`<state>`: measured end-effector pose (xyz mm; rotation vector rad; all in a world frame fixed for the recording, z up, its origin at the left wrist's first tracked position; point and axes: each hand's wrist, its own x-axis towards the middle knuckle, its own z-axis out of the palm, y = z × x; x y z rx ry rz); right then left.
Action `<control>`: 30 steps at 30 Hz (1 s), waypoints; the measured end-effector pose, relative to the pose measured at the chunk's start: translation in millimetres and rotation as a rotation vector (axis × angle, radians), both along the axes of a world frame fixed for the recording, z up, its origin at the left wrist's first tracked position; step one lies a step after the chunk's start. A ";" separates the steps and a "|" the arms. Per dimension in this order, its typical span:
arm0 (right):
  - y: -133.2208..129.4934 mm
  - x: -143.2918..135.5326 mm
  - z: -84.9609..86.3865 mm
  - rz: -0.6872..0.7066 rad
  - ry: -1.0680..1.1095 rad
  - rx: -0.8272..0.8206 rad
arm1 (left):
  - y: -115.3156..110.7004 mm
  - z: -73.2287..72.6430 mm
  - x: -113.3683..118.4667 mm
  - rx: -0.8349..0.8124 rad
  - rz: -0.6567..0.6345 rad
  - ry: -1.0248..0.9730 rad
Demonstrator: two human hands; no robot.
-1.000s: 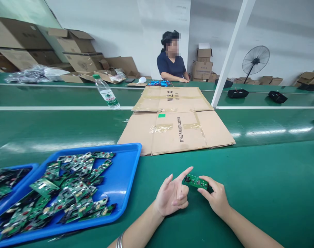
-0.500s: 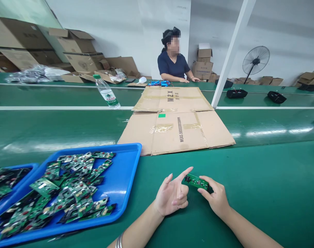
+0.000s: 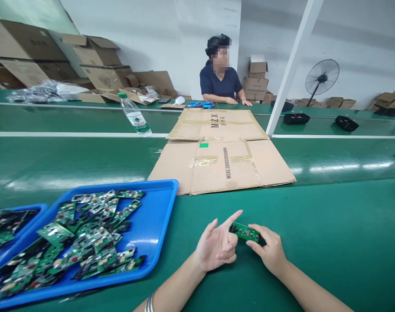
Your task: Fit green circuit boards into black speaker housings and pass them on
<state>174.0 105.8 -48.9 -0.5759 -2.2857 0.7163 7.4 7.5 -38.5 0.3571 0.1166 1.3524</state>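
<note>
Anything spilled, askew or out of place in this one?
A thin dark strip shows outside the near edge of the blue tray, while the circuit boards lie jumbled inside; I can't tell what it is. The bottle seems to lean, but the post slants too, probably lens distortion.

Electronics workshop, long green benches [image 3: 347, 225], tray [image 3: 151, 216] of circuit boards [image 3: 57, 234] (heaped loosely), stacked cartons [image 3: 106, 78]

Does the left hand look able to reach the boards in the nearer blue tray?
Probably yes: the left hand seems to grip nothing, the tray is open on top, and only its low rim stands between the hand and the boards.
</note>
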 end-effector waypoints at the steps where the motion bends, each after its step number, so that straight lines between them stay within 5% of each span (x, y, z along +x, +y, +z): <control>1: -0.5 -0.3 0.8 0.018 0.002 0.007 | 0.0 -0.2 0.6 0.004 -0.001 0.001; 6: -1.5 -0.9 1.6 -0.002 0.012 0.021 | -0.2 -0.1 1.3 0.009 -0.001 0.009; 14: 3.2 0.9 -2.3 -0.215 0.003 -0.079 | 0.2 1.4 -0.5 -0.006 -0.001 0.005; 24: 0.0 1.1 -2.3 -0.033 -0.007 0.015 | -0.6 1.0 1.1 -0.019 0.002 0.012; 30: 2.9 0.5 -1.1 -0.205 -0.004 -0.081 | -0.5 2.1 1.2 -0.028 0.003 0.017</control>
